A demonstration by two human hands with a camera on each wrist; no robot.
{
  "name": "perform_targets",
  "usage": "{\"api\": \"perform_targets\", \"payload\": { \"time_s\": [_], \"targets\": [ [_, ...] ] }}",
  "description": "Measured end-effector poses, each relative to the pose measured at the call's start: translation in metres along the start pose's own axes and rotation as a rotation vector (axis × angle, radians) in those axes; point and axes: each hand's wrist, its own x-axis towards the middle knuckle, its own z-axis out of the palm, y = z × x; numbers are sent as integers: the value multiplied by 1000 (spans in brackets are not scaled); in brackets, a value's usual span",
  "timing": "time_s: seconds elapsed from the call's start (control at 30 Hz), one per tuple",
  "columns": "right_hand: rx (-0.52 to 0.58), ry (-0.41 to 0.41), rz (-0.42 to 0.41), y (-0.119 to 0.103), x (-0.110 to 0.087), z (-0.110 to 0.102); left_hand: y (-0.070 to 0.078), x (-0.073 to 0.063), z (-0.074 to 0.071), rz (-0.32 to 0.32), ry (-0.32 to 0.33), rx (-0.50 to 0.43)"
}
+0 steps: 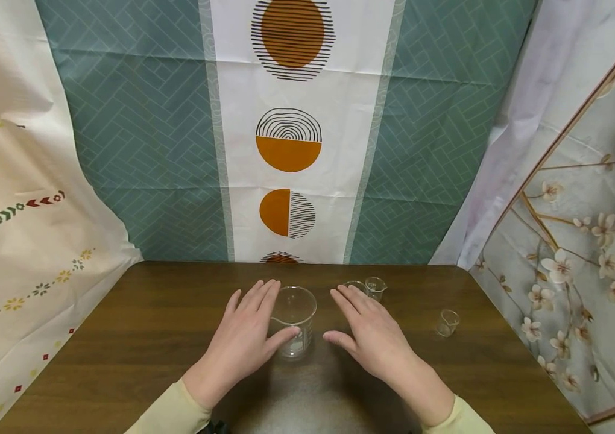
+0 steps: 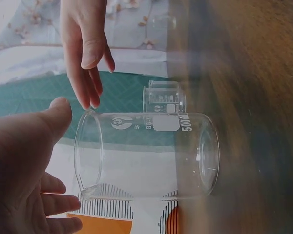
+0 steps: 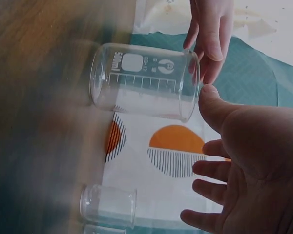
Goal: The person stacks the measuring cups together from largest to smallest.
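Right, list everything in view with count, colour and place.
Table: one, brown, foreground.
Large beaker: one, clear, table's centre.
Small beakers: two, clear, table's far side, one partly hidden.
Lone small beaker: one, clear, table's right.
Back cloth: one, green, white and orange, behind the table.
Patterned cloth: one, cream, left.
Flowered cloth: one, pale, right.
Unclear item: one, black, bottom edge.
Sleeves: two, pale yellow, bottom edge.
Left hand: one, bare, at large beaker's left, fingers extended.
Right hand: one, bare, at large beaker's right.

- one large beaker [image 1: 299, 314] in the middle;
- three smaller beakers [image 1: 375, 290] [image 1: 447, 323]: two far, one at right;
- two hands [image 1: 248, 337] [image 1: 377, 339]: one left, one right;
- one table [image 1: 123, 355]
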Motion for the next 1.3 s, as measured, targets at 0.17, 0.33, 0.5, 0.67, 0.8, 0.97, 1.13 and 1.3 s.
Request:
{"api": "perform_targets", "payload": {
  "time_s": [0.17,0.33,0.5,0.67,0.8,0.97,1.13,1.3],
  "targets": [
    [-5,20,6,7,2,1,1,7,3,-27,-28,-32],
    [7,18,37,14,3,2,1,13,6,-45,-60,-41],
    [17,18,54,20,4,3,0,16,10,-51,-77,-38],
    [16,28,61,25,6,3,0,17,12,-62,-85,-34],
    [13,19,79,28,8,3,1,18,13,-75,-96,-32],
    [22,-13,108,34,9,5,1,17,15,-74,-89,-40],
    [25,-13,119,40,10,8,1,17,17,-80,-77,-66],
    [28,-16,130,45,12,9,-1,19,18,-87,-66,-86]
  ]
}}
